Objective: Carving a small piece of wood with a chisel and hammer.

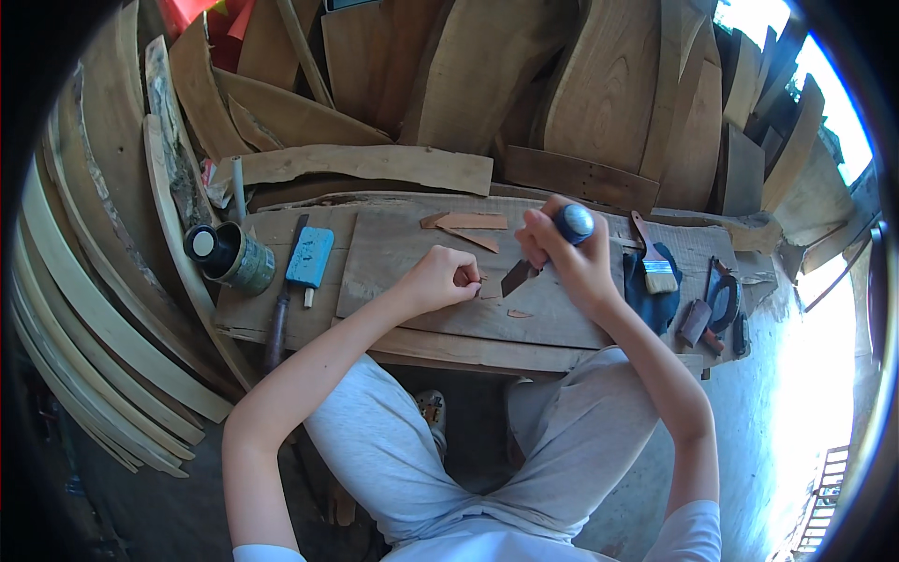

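Observation:
My right hand (pixel 571 253) is closed round the blue handle of a blade tool (pixel 573 224), its flat metal blade (pixel 517 276) angled down just over the wooden board (pixel 393 244) at the middle of the bench. To the left of the blade, my left hand (pixel 445 279) is pinched on a small brown wood piece (pixel 478 279), partly hidden by the fingers. Thin wood offcuts (pixel 468 222) lie farther back on the board, and a small sliver (pixel 520 314) rests below the blade.
A blue box (pixel 309 258), long dark tool (pixel 279 318) and can (pixel 243 267) sit left. Right are a paintbrush (pixel 659 272), dark cloth (pixel 637 304) and small tools (pixel 698 323). Planks (pixel 609 94) lean behind; curved strips (pixel 112 328) line the left. My knees are below the bench edge.

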